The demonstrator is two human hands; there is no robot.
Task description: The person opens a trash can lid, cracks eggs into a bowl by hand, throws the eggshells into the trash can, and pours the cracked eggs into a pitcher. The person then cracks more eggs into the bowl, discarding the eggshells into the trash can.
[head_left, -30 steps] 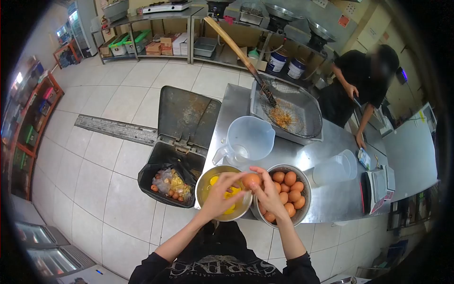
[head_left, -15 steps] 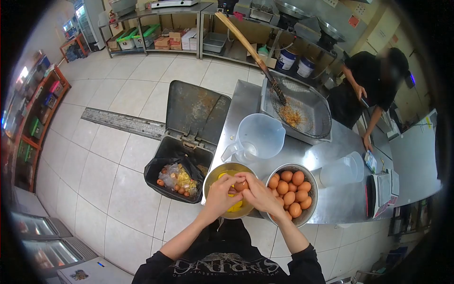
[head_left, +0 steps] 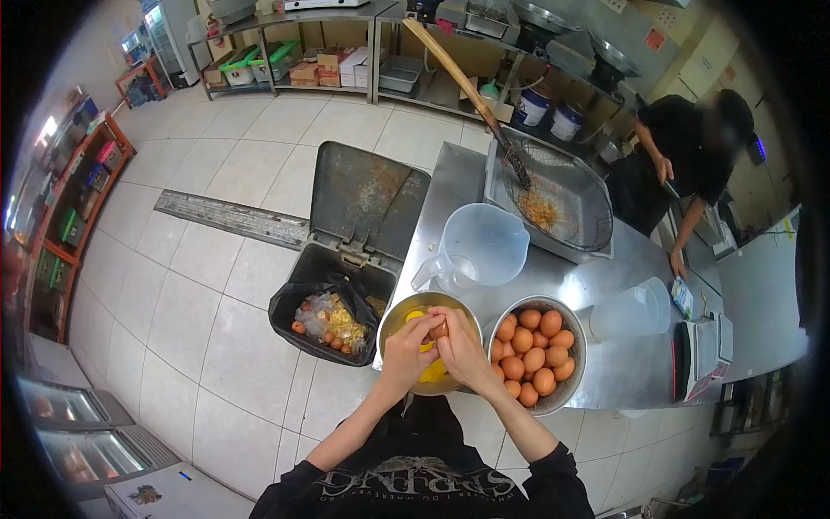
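Over a metal bowl (head_left: 394, 313) of yellow yolks (head_left: 434, 372), both my hands close around one brown egg (head_left: 439, 330). My left hand (head_left: 405, 353) grips its left side and my right hand (head_left: 464, 353) its right side, fingertips meeting at the shell. The fingers cover most of the egg, so I cannot tell whether it is cracked. Just right of my right hand, a second metal bowl (head_left: 582, 363) holds several whole brown eggs (head_left: 533, 357). A translucent plastic jug (head_left: 488, 246) stands behind the yolk bowl.
Left of the steel table (head_left: 450, 177), a bin with a black bag (head_left: 287, 313) holds shells and waste, its lid (head_left: 367, 190) raised. A deep metal pan (head_left: 596, 246) carries a long-handled strainer (head_left: 458, 73). Rightward are a clear container (head_left: 622, 313), a scale (head_left: 711, 346) and another person (head_left: 644, 186).
My fingers have drawn closer together around the egg, covering more of it. The view has shifted slightly; the bowls and jug look otherwise unchanged.
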